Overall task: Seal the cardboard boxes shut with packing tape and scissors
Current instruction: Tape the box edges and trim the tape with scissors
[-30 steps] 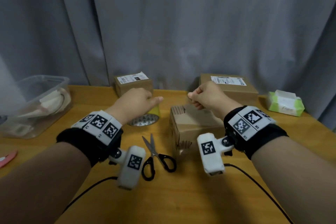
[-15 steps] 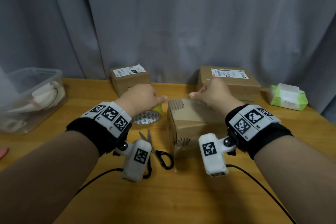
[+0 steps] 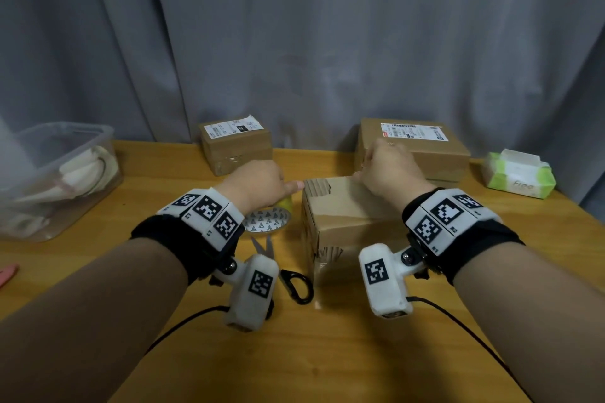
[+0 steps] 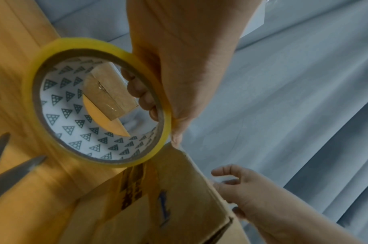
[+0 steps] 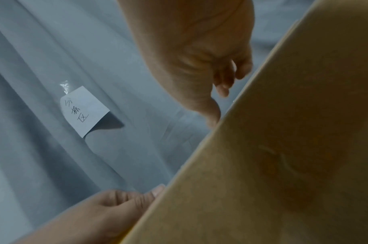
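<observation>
Nearest on the wooden table (image 3: pixel 327 353): scissors (image 3: pixel 288 268), blades apart, black handles toward the camera, lying between the left wrist and the box, partly hidden by the left wrist camera.

Centre: the working cardboard box (image 3: pixel 347 216), sitting on the table, torn corrugated edge at its left top corner. Both hands are at its top.

Left hand (image 3: pixel 258 183): fingers curled through the core of the packing tape roll (image 4: pixel 99 107) and gripping its yellow rim, thumb extended with the tip touching the box's top left edge. Roll hangs just left of the box, above the table (core is white with a triangle print).

Right hand (image 3: pixel 389 167): over the far right part of the box top, thumb tip down on the box edge, fingers loosely curled above it. It looks like it is pinching the free end of the clear tape, but the strip itself is barely visible in the wrist views, so cannot confirm.

Further back: small labelled box (image 3: pixel 235 147) far left of centre, larger labelled box (image 3: pixel 415 150) far right, both closed and well apart from the working box. Clear plastic tub (image 3: pixel 59 180) at the left edge, green tissue pack (image 3: pixel 519 177) at the right edge. Grey curtain (image 3: pixel 294 42) behind everything.
</observation>
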A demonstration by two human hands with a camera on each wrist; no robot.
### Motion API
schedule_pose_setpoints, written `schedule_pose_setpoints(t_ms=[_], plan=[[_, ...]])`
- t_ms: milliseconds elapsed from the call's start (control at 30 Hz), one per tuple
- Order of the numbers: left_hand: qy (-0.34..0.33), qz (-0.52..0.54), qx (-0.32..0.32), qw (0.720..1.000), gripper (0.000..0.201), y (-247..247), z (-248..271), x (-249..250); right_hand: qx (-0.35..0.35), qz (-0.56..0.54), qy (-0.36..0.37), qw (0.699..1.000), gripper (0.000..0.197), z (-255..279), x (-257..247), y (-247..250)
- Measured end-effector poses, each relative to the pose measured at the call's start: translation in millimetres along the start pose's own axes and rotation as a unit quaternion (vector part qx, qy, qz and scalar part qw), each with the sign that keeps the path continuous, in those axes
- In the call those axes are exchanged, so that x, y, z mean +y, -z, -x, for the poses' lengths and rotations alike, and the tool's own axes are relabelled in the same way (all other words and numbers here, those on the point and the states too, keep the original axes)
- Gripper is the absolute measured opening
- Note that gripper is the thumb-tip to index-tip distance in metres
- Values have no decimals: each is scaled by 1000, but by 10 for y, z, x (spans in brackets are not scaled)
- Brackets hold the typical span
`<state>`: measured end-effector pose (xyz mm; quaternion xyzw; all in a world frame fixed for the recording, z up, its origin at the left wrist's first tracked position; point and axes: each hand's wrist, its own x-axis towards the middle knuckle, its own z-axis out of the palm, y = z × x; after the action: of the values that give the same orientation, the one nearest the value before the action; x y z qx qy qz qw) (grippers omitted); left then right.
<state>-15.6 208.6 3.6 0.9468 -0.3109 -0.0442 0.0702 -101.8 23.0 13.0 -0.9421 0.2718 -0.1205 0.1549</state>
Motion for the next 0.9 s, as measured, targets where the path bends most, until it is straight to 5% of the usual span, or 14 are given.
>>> schedule_pose_setpoints(t_ms=[67, 167, 267, 500, 700, 900], plan=[[1, 8, 7, 1000, 56, -13, 12, 12, 27, 43, 63, 997, 46, 81, -72, 36], [1, 15, 19, 1000, 56, -21, 27, 28, -96, 83, 200, 972, 57, 231, -267, -92], [2, 42, 29, 999, 58, -63, 48, 2, -208, 117, 156, 958, 63, 274, -238, -213], [-1, 123, 40, 992, 56, -145, 98, 93, -183, 173, 107, 962, 63, 240, -134, -60], [-43, 133, 31, 990, 52, -162, 82, 221, -195, 107, 80, 972, 69, 264, -247, -244], [4, 424, -15, 905, 30, -160, 233, -51, -187, 108, 80, 973, 57, 221, -220, -235]])
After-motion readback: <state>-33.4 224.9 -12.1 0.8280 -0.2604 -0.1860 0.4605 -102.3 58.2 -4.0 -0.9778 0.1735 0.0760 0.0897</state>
